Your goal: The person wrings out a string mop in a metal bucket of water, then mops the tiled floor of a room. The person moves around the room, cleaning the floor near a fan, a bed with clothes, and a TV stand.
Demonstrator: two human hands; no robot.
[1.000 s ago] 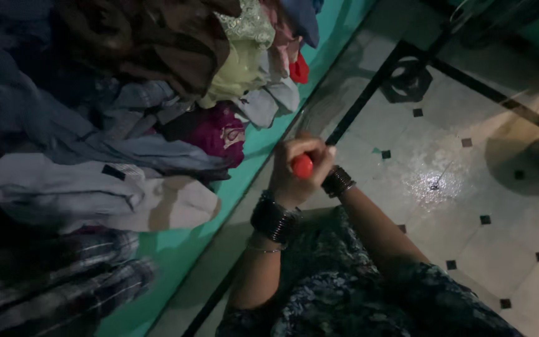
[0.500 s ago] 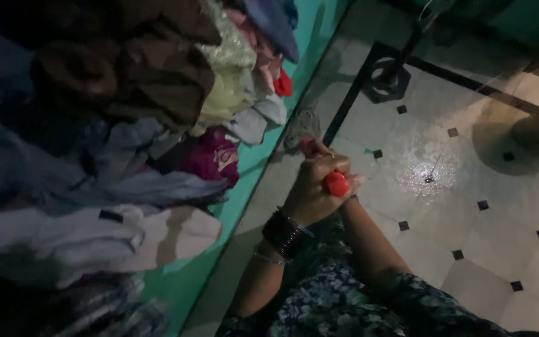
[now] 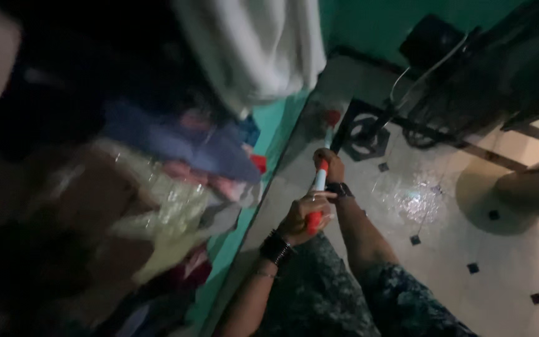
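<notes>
The largest area in view is occupied by a heap of mixed clothing (image 3: 157,206), blurred and dimly lit, which fills the left half of the frame. A pale cloth (image 3: 251,50) is seen above it at the top centre. A teal wall (image 3: 375,22) is visible along the upper edge, and a teal ledge (image 3: 263,168) runs along the right side of the heap.

The right half is taken up by a pale tiled floor (image 3: 481,249), marked with small dark diamond insets and a dark border line. A bright reflection is shown on the tiles near the centre. A dark stand with a curved cable (image 3: 425,68) is located at the upper right, against the wall.

A red and white stick-like handle (image 3: 320,181) is held over the floor beside the ledge. It is pointed away from the person, and its far end (image 3: 332,117) is red; what it carries there cannot be told.

The left hand (image 3: 304,218) is closed in a full grip around the near red end of the handle. A dark bracelet (image 3: 276,248) is worn on that wrist. The right hand (image 3: 330,165) is closed around the handle further along. A dark wristband (image 3: 342,189) is worn on that wrist.
</notes>
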